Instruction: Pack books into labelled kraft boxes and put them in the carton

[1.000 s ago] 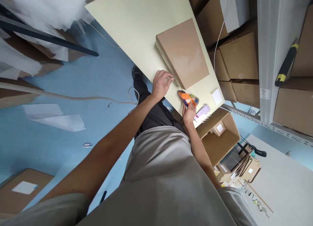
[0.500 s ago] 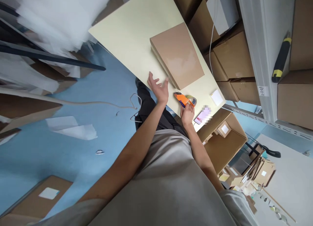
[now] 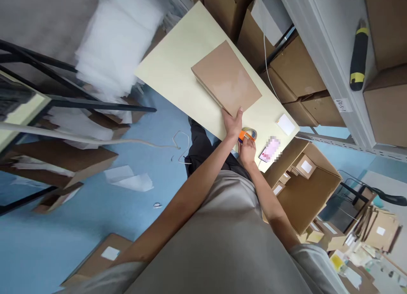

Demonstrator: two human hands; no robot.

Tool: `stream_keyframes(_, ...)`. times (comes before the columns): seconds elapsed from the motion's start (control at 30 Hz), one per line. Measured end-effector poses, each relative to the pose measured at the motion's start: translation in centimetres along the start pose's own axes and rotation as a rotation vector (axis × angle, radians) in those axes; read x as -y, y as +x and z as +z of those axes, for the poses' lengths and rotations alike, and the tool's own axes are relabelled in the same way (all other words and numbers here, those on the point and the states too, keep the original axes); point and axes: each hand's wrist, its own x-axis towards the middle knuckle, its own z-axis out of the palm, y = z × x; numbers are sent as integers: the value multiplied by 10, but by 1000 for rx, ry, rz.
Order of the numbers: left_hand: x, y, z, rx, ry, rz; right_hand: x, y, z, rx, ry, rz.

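My left hand (image 3: 232,123) is at the near corner of a flat closed cardboard box (image 3: 226,75) on the cream table. Its thumb lies by the top edge, and the fingers, partly hidden, are against the side. Gripped in my right hand (image 3: 247,150) is an orange tape dispenser (image 3: 245,135) with a roll of clear tape, just right of my left hand. The left wrist covers part of the dispenser.
A phone (image 3: 269,150) and a small white card or box (image 3: 285,124) lie on the table (image 3: 178,52). Right of it stands a large open carton (image 3: 305,200) with small boxes inside. Shelves of cartons line the back. A white cable (image 3: 143,144) crosses the blue floor.
My left hand, spread in the air beside the box before, has moved right and onto the box's near corner. The dispenser stays in my right hand, now partly covered. The camera view has shifted.
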Motion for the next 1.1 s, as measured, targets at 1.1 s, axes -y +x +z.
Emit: stream_keyframes(1.1,-23,33,-64,137,174,-111,-94,61,-105,219,-178,-52)
